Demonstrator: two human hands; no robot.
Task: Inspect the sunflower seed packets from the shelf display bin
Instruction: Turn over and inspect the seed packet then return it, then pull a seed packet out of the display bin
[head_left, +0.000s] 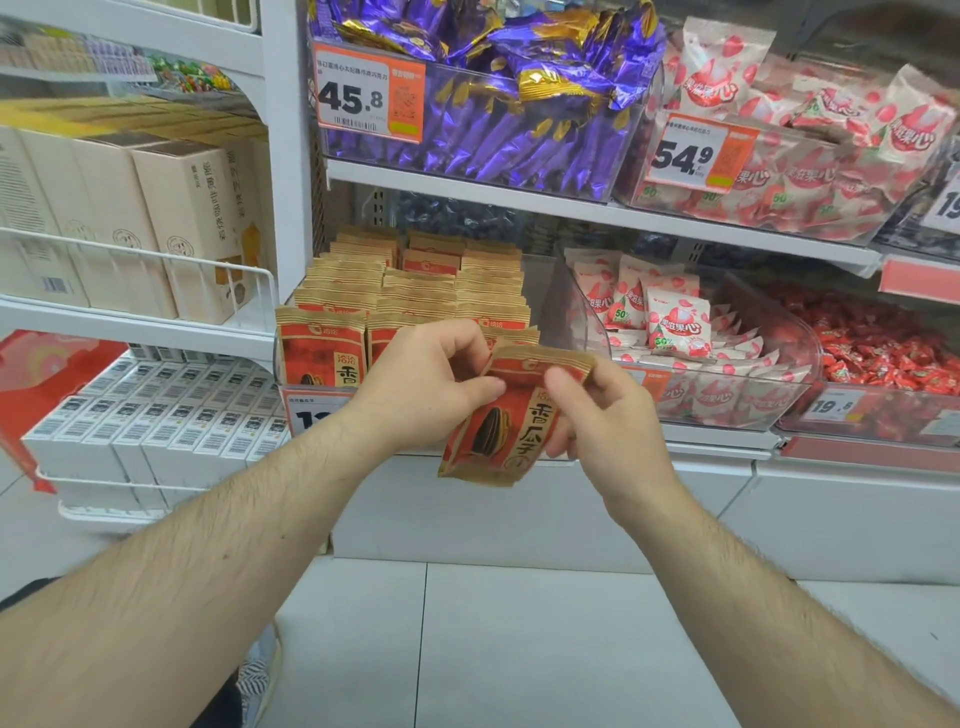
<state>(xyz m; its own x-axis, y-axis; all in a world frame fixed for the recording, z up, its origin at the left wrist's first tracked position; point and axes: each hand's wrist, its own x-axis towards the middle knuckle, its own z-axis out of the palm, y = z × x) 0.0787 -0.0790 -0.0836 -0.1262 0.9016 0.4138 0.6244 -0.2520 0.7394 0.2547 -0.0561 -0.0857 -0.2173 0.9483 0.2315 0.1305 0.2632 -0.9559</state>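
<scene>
Head view, left to right: cream boxes (171, 228) stand on the far-left shelf, and beside them the bin (540, 291) holds rows of upright seed packets (415, 291), brown-edged with red faces. Its price tag (306, 413) is half hidden behind the left wrist.

The left hand (421, 384) is out in front of the bin, fingers curled, thumb and fingertips pinching the upper left edge of one packet (506, 421). That packet is out of the bin and held in the air just below it, tilted, printed face toward the camera. The right hand (597, 415) pinches its upper right part, thumb on the front, fingers curled behind, so both hands have firm hold of the same packet. Whether a second packet lies behind it I cannot tell, though the lower edge looks layered.

Further right a clear bin of white-and-pink sweets (670, 322) and then red wrapped candies (883, 353) fill the shelf; purple wrappers (498, 104) sit above.

As a judgement, the task is under way but early — one packet is pulled and being looked at from the front. Its back seems not yet checked, and many packets remain in the bin — returning this one also looks to be left
</scene>
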